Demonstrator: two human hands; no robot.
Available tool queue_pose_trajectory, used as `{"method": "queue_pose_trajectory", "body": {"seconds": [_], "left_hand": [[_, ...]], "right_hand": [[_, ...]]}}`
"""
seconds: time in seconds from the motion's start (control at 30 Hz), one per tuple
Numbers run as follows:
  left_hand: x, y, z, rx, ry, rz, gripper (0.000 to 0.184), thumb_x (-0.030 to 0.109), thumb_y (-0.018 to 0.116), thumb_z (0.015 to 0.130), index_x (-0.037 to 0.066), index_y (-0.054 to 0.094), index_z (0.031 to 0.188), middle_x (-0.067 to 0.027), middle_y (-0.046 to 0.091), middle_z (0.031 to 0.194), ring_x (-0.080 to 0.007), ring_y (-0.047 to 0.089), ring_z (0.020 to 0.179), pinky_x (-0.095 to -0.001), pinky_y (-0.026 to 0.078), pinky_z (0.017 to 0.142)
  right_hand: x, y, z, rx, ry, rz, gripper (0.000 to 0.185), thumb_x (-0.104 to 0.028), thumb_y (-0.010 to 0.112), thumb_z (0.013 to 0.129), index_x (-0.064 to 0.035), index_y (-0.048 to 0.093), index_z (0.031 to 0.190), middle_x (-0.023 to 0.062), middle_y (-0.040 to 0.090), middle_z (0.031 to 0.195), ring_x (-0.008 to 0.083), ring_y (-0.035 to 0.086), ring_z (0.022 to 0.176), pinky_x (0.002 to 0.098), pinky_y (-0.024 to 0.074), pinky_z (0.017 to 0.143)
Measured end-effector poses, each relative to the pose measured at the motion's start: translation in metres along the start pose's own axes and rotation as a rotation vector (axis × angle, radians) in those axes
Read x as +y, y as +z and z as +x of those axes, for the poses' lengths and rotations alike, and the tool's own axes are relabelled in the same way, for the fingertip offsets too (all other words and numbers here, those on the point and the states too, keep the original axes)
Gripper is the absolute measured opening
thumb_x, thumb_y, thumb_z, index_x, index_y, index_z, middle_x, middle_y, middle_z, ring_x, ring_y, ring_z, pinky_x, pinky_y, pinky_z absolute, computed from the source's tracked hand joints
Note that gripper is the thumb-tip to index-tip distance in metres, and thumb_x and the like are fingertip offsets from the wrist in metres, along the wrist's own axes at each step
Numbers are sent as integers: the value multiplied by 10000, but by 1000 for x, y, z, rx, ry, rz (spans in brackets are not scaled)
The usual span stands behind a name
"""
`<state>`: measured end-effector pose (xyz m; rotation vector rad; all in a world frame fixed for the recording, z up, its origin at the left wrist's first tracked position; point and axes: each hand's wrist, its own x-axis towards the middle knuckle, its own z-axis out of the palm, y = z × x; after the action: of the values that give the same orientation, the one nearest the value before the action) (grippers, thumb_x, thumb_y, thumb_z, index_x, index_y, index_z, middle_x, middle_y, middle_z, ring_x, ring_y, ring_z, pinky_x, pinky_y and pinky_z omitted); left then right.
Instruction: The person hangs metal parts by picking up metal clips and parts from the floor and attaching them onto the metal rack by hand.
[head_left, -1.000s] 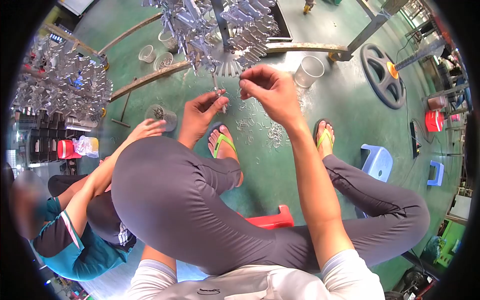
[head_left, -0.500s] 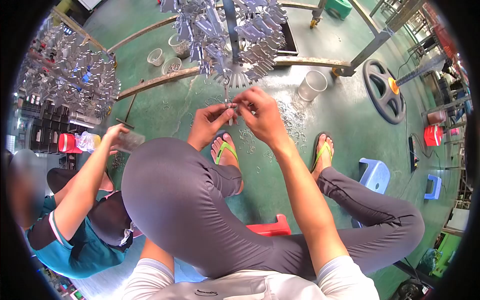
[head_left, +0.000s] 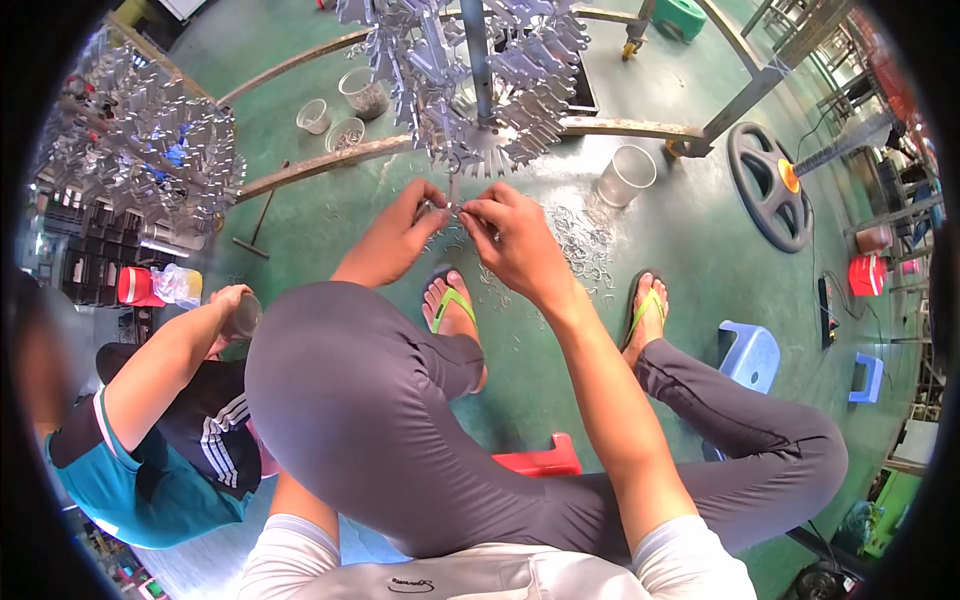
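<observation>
Many flat silver metal parts (head_left: pixel 535 75) hang in tiers around an upright post at the top centre. Below them hangs a narrow metal piece (head_left: pixel 454 188), between my two hands. My left hand (head_left: pixel 395 235) is closed, its fingertips pinched at the left side of that piece. From the right, my right hand (head_left: pixel 515 240) pinches at the same piece, thumb and fingers together. Anything small between the fingertips is too tiny to make out. Small curved metal hooks (head_left: pixel 585 245) lie scattered on the green floor beyond my hands.
A clear cup (head_left: pixel 627 176) stands right of the hooks. Smaller cups (head_left: pixel 313 117) stand behind a rusty rail (head_left: pixel 330 165). At the left a co-worker (head_left: pixel 160 440) sits holding a clear container (head_left: pixel 243 317). A blue stool (head_left: pixel 750 355) and a black wheel (head_left: pixel 765 190) are at the right.
My right hand came in from the upper right to meet my left hand at the hanging piece. The co-worker lifted a clear container off the floor and drew it closer.
</observation>
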<state>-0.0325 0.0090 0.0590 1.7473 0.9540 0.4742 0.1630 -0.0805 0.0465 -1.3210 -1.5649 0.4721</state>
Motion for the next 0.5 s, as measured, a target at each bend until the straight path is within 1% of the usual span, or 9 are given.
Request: {"method": "queue_pose_trajectory", "body": {"seconds": [0.07,0.17,0.27,0.37,0.4,0.5], "left_hand": [[12,-9,2,-91,-147,-398,362,335,745,967,81,656,1209,46,591,850,-58,493,743,-258,401,658],[19,-8,4,-38,-131,-390,407,370,780,943,75,712,1215,42,669,875,-37,527,753,-230,389,635],[28,-2,8,-29,-121,-315,442,407,804,922,58,759,1189,10,741,934,-29,570,773,-214,394,620],[21,0,15,-17,-87,-362,391,329,786,941,-3,757,1146,46,607,804,-32,426,643,-229,312,564],[18,0,17,-11,-63,-369,383,316,785,939,-5,759,1146,50,600,786,-32,427,637,-230,309,560],[8,3,18,21,-47,-385,365,281,779,930,-14,765,1145,65,572,736,-32,426,621,-232,303,553]], "right_hand": [[-1,-2,0,-3,23,-3,128,-74,714,910,21,748,989,191,650,909,386,658,812,457,534,745],[-1,-4,0,-12,47,-7,123,-77,715,910,17,750,981,191,646,894,382,656,789,456,533,729],[-2,-6,-1,-25,49,-1,123,-77,716,911,12,754,987,184,640,877,366,652,763,448,529,712],[-3,-6,-1,-7,67,43,119,-58,719,913,9,757,1004,167,645,878,327,665,750,417,536,690],[-2,-3,-3,1,83,65,118,-49,721,913,9,757,1010,161,649,882,310,672,748,403,541,682],[8,18,-14,274,41,134,109,-17,716,931,21,754,1026,134,669,913,229,695,743,337,565,654]]}}
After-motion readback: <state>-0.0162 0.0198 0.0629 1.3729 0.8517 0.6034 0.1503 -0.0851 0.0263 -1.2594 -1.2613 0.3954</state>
